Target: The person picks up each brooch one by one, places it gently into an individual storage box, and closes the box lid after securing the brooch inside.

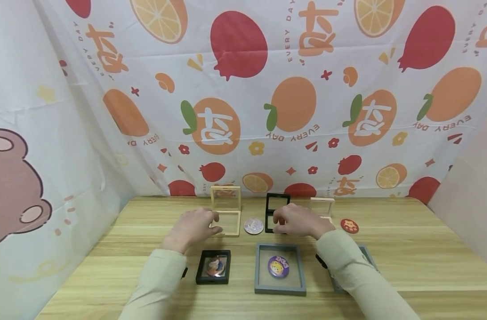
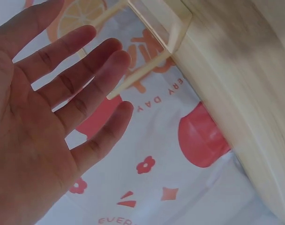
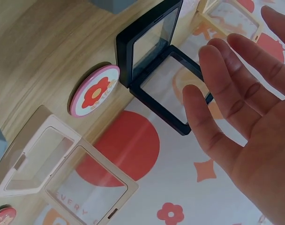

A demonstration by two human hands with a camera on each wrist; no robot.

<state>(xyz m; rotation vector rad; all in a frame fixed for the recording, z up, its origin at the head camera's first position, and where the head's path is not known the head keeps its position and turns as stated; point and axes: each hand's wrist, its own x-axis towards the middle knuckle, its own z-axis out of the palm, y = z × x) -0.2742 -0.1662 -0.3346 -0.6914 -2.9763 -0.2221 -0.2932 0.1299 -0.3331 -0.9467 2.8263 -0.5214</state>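
Note:
My left hand (image 1: 193, 227) hovers at the left side of an open cream-yellow display frame (image 1: 239, 223), fingers loosely bent and holding nothing. In the left wrist view its fingers (image 2: 93, 86) are spread in front of that frame. My right hand (image 1: 301, 220) is by an open black display frame (image 1: 269, 213), also holding nothing. The right wrist view shows its relaxed fingers (image 3: 227, 84) overlapping the edge of the black frame's raised half; contact cannot be told. Between the two frames lies a pale purple round badge (image 1: 253, 226). A flower badge (image 3: 94, 91) lies beside the black frame, hidden in the head view.
An open pale pink frame (image 3: 37, 122) and a red badge (image 1: 349, 226) are on the right. Nearer stand a small black frame (image 1: 213, 281) holding a badge and a grey frame (image 1: 280, 290) with a purple bear badge (image 1: 278, 267). My right forearm partly covers another grey frame (image 1: 369, 257).

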